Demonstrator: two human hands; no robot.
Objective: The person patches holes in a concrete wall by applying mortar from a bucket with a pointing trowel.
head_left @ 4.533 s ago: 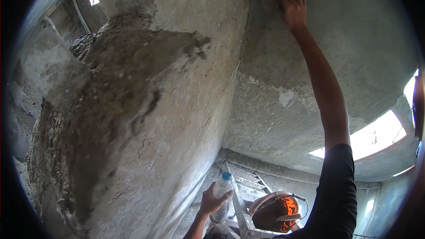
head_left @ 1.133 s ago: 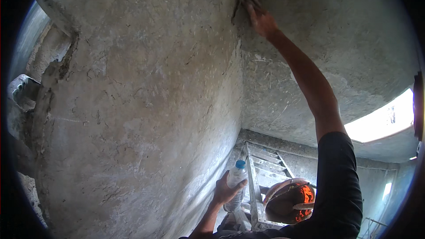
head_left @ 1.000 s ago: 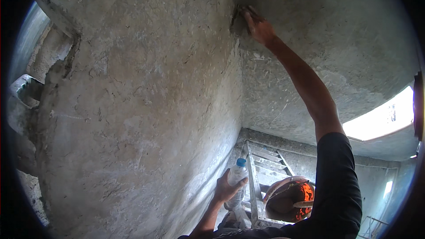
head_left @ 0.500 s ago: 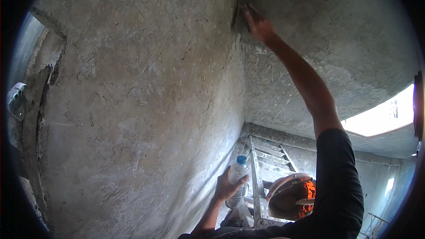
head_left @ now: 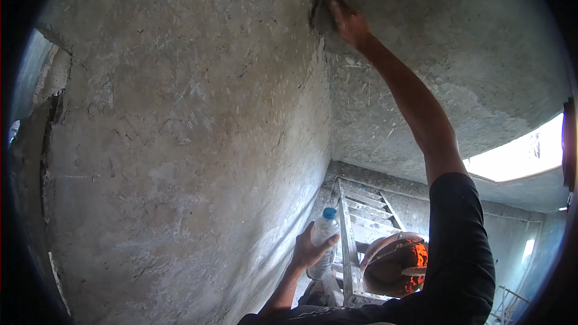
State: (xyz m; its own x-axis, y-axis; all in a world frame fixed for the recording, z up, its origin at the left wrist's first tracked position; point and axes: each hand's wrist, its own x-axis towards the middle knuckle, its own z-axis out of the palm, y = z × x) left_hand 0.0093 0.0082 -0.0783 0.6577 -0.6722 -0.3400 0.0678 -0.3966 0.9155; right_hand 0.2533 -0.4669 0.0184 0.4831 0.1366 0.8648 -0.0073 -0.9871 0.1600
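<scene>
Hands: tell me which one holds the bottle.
The left hand, low by the ladder, holds the blue-capped bottle; the right hand presses against the wall corner overhead.

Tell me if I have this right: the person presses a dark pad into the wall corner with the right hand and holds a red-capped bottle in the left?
Not quite. In the head view the bottle in the left hand has a blue cap, not red. The right hand does press a dark pad into the wall corner.

right arm stretched up and out, right hand (head_left: 348, 21) flat overhead, left arm bent low, left hand (head_left: 310, 248) curled in a grip
</scene>
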